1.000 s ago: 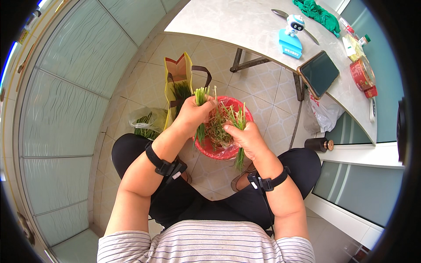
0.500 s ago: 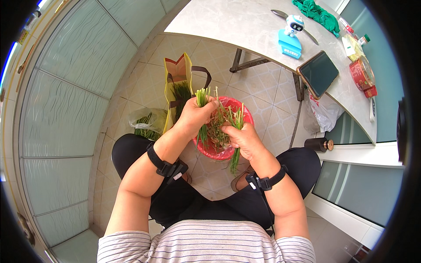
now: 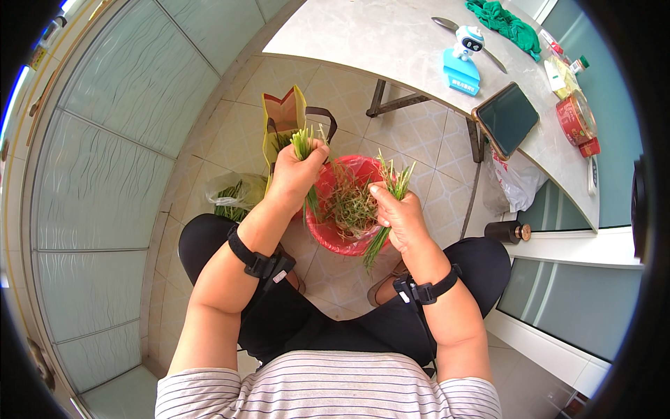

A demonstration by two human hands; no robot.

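Observation:
My left hand (image 3: 296, 174) is closed around a bunch of chives (image 3: 303, 142), pale cut ends up and green leaves trailing below. It is over the left rim of a red basin (image 3: 326, 241). My right hand (image 3: 405, 222) grips a smaller bunch of chives (image 3: 399, 179) at the basin's right side, thumb pressed on the stalks, leaves hanging down. Inside the lined basin lies a tangled heap of dry and greenish chive scraps (image 3: 349, 208). Beyond my left hand, a yellow-edged carrier bag (image 3: 286, 110) stands open with greens in it.
A clear plastic bag of greens (image 3: 236, 199) lies by my left knee. On the table (image 3: 370, 42) are a knife (image 3: 444, 23), a toy robot on a blue stand (image 3: 462, 70), a phone (image 3: 506, 119), a green cloth (image 3: 506, 28) and a red tub (image 3: 574, 117). Table legs stand beyond the basin.
My hands have drawn apart, the left moving left and the right moving right, each with its chives. More of the scraps in the basin now show between them.

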